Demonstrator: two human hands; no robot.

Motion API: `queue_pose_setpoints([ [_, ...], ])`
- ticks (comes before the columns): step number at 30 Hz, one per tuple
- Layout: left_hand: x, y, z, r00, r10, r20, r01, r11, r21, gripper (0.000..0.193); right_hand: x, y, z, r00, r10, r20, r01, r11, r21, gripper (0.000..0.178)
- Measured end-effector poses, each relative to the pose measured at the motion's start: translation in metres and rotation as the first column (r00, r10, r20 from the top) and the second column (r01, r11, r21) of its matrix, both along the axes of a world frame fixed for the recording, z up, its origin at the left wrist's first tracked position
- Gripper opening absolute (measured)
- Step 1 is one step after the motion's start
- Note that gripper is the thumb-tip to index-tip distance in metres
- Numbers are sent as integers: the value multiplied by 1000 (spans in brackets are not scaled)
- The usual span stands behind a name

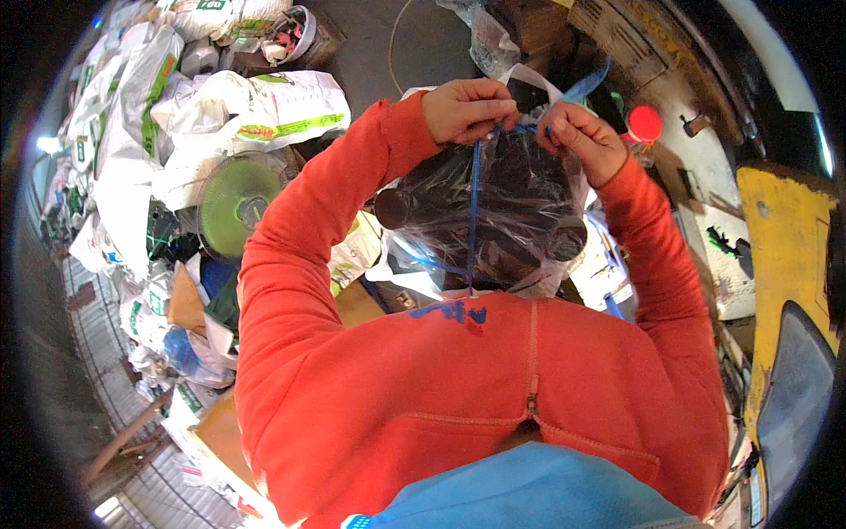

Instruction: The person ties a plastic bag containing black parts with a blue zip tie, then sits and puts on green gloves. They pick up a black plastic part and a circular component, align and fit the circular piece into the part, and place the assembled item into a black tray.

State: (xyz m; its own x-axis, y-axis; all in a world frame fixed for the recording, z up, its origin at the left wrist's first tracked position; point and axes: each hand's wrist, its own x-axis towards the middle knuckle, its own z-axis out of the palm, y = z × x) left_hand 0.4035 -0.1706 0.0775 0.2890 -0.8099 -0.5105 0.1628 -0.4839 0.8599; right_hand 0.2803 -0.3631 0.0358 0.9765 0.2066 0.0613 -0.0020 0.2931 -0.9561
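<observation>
In front of my chest stands a clear plastic bag (520, 203) packed with dark, rounded things I cannot name, with white sack material around its edges. A blue strap (474, 207) runs down over the bag toward me. My left hand (470, 111) pinches the strap near the bag's far end. Just to its right, my right hand (583, 141) is closed with the fingers curled, gripping the same blue strap. A short stretch of the strap lies between the two hands. Both hands partly hide what the fingertips do.
White sacks (282, 110) with green print pile up on the left, beside a green round fan (238, 207). Far left of centre is a white tub (300, 35) of mixed bits. On the right are a red round lid (644, 124) and a yellow panel (784, 238).
</observation>
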Motion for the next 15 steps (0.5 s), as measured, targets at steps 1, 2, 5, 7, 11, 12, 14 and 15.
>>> queue_pose_setpoints([
  [1,0,-2,1,999,-24,33,22,998,63,22,0,-3,2,1000,-4,-21,2,997,-75,23],
  [2,-1,-3,1,936,-131,326,140,990,-2,22,0,-6,2,1000,-26,12,28,983,-181,24],
  [5,-4,-4,-1,556,-204,806,373,928,-22,22,-5,-13,-2,973,-72,221,184,816,-548,21],
  [7,-7,0,-4,541,-196,818,342,940,-1,22,-11,-15,-7,986,-78,146,147,817,-558,19],
  [11,-7,9,-7,662,-164,732,258,966,-17,22,-19,-16,-21,997,-81,-4,71,890,-450,19],
  [12,-6,10,-6,708,-154,689,213,977,-1,22,-18,-16,-24,996,-73,-48,48,918,-395,19],
  [14,-6,7,-2,770,-130,624,137,990,37,21,-16,-16,-27,990,-124,66,140,909,-392,20],
  [15,-6,3,0,782,-119,612,109,993,54,20,-14,-18,-28,992,-125,2,117,925,-361,20],
])
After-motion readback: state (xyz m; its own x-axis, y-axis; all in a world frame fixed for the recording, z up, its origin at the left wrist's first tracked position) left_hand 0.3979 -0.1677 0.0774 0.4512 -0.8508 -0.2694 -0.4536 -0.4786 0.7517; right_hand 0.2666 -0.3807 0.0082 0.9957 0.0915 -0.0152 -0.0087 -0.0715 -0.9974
